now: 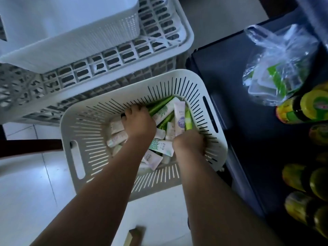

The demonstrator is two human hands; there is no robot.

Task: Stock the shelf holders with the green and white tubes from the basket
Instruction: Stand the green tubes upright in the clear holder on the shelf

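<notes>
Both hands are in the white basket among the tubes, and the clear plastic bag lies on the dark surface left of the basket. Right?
No: in the head view the plastic bag lies right of the basket, on the dark surface. The left hand and right hand are indeed among the tubes.

Two grey lattice crates (110,55) stand stacked at the upper left. A white bin (71,23) with a finely perforated wall sits in the upper one. Under them lies a pale tiled floor (26,183), and a dark brown bar (30,146) comes in from the left edge. At the right is a dark surface (230,68). On it lies a clear plastic bag (282,64) with green and white packets inside, and near the bag lie yellow-green bottles (301,110). A tan, blurred piece (133,235) shows at the bottom edge.
</notes>
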